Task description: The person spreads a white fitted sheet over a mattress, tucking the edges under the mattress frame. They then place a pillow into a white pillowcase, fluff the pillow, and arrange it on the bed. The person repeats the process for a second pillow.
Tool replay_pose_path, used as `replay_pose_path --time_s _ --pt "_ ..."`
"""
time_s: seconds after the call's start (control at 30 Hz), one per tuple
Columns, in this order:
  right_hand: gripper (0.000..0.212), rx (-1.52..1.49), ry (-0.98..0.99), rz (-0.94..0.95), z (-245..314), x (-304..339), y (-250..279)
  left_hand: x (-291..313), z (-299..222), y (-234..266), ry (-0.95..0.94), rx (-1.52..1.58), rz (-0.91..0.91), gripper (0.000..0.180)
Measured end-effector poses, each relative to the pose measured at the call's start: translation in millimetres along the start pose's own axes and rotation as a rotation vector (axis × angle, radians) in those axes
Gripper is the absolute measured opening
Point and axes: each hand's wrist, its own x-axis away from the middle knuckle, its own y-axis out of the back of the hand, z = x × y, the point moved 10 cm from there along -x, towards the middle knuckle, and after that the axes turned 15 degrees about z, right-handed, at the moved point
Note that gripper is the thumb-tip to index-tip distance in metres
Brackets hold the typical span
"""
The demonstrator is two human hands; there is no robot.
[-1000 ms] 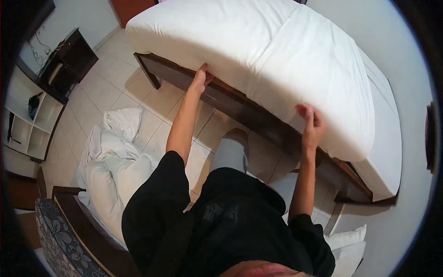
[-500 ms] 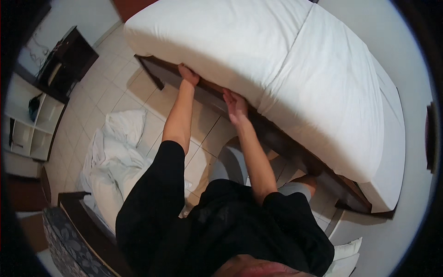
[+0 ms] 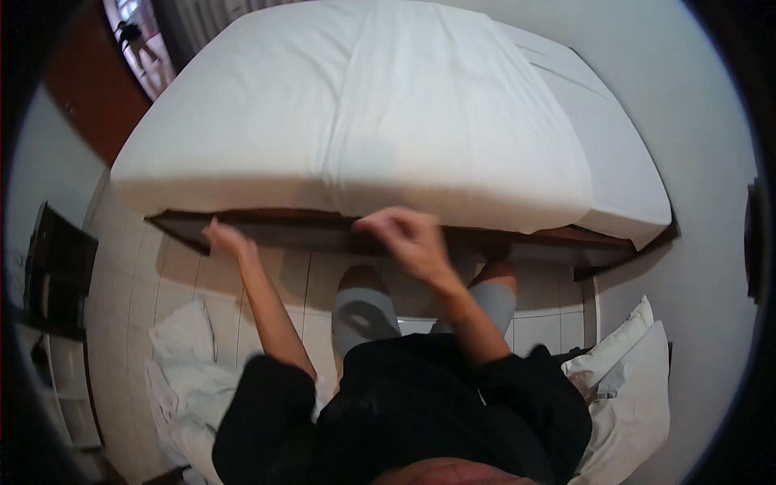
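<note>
A white sheet (image 3: 267, 121) covers the mattress of the bed in front of me, hanging down over its near side. Below it runs the dark wooden bed frame (image 3: 307, 234). At the left part of this rail is my left hand (image 3: 230, 240), fingers loosely apart and nothing seen in them. My right hand (image 3: 412, 242) hovers before the rail near the middle, somewhat blurred. Its fingers point left and bend a little, with the thumb apart, and I see no cloth in it. The underside of the mattress edge is hidden.
Crumpled white bedding (image 3: 190, 380) lies on the tiled floor at left. White pillows (image 3: 622, 396) are at lower right, by the wall. A dark cabinet (image 3: 61, 263) and white shelf unit (image 3: 73, 380) stand at far left. Beyond the brown door (image 3: 101, 77), a person (image 3: 137, 44) is visible.
My view has turned left, so the bed now lies straight across. Both hands have come away from under the mattress edge, the left one now further toward the bed's left end.
</note>
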Motion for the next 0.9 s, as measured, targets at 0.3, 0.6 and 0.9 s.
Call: replay_pose_path --time_s 0.3,0.6,0.9 --pt "0.067 1.045 -0.346 0.202 -81.8 -71.1 286.0 260.1 -29.9 -412.9 -0.975 -1.357 1.705 0.068" --pt "0.074 1.078 -0.916 -0.467 -200.8 -125.7 554.7 0.0 86.9 -505.0 -0.328 -1.854 1.206 0.067" --pt "0.076 0.953 -0.393 -0.134 -143.4 -242.9 412.6 113.2 68.3 -607.3 -0.596 -1.414 1.451 0.072"
